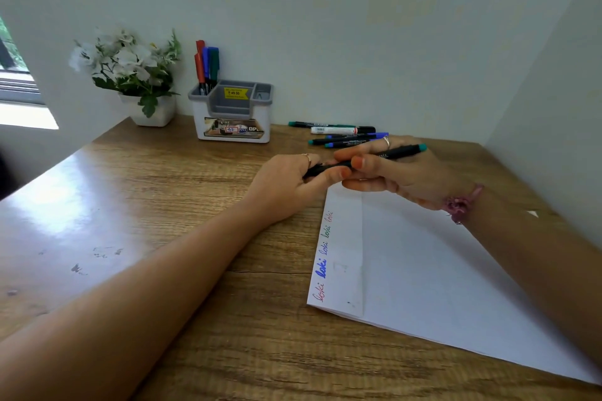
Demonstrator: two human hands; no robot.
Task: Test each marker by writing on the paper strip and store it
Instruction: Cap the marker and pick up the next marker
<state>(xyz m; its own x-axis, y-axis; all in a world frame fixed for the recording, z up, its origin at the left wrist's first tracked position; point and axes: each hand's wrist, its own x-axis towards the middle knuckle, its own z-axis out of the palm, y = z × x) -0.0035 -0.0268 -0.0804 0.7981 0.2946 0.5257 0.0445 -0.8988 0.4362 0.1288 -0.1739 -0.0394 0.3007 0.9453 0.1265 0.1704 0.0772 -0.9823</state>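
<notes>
Roughly halfway, judging by the layout. Three markers [206, 66] (red, blue, green caps) are already standing in the left compartment of the grey-and-white organizer [232, 114] at the back of the counter [169, 205]. The paper strip [338, 251], lying along the left edge of the larger sheet [456, 286], is showing about five scribbled words in red, blue and green ink, so several tests look done. A pile of maybe five markers [342, 133] is still lying on the counter behind the hands, untested by the look of it. Both hands are grasping one black marker with a teal end [402, 152], held just above the top of the strip: left hand [286, 182] pinching the cap end, right hand [391, 172] gripping the barrel. Can't tell if the cap is coming off or going on. Either way, this one and the pile are still waiting to be stored.
</notes>
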